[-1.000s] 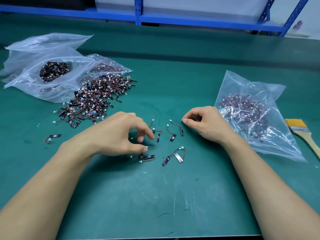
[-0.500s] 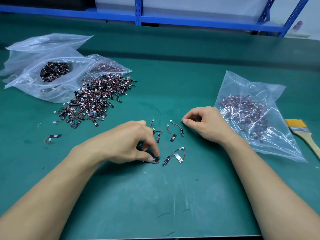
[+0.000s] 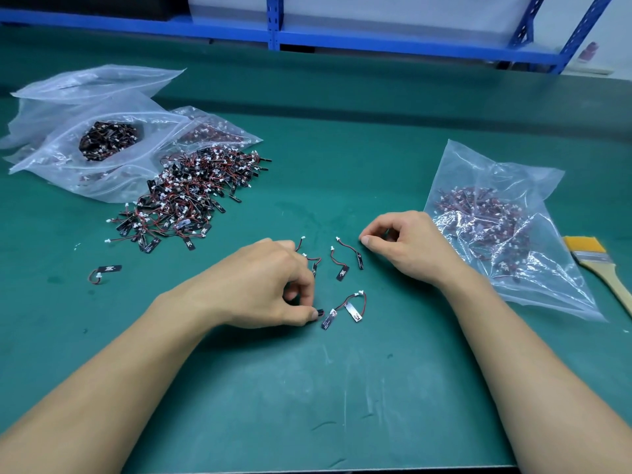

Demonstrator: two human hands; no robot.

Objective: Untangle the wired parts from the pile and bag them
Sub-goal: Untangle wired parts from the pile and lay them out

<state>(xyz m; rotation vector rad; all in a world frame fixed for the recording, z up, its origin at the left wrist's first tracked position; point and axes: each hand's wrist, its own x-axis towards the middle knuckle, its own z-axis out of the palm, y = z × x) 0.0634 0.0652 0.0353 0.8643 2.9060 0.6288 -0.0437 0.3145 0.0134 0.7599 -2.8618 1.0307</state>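
A tangled pile of small black parts with red wires and white plugs [image 3: 191,196] lies on the green mat at the left. Several loose wired parts [image 3: 342,265] are spread between my hands. My left hand [image 3: 270,285] pinches one black wired part [image 3: 320,313] against the mat with thumb and finger. Beside it lies another wired part [image 3: 352,307]. My right hand [image 3: 410,251] rests on the mat with fingers curled; whether it holds anything is hidden. A clear bag holding sorted parts [image 3: 496,230] lies just right of that hand.
Clear bags [image 3: 102,142], one with parts inside, lie at the far left behind the pile. A single stray part [image 3: 106,270] sits left of my left arm. A yellow-bristled brush [image 3: 602,268] lies at the right edge. Blue shelving [image 3: 273,29] runs along the back.
My left hand has slid right and toward me across the mat and closed its thumb and finger on a small black part. My right hand has stayed still.
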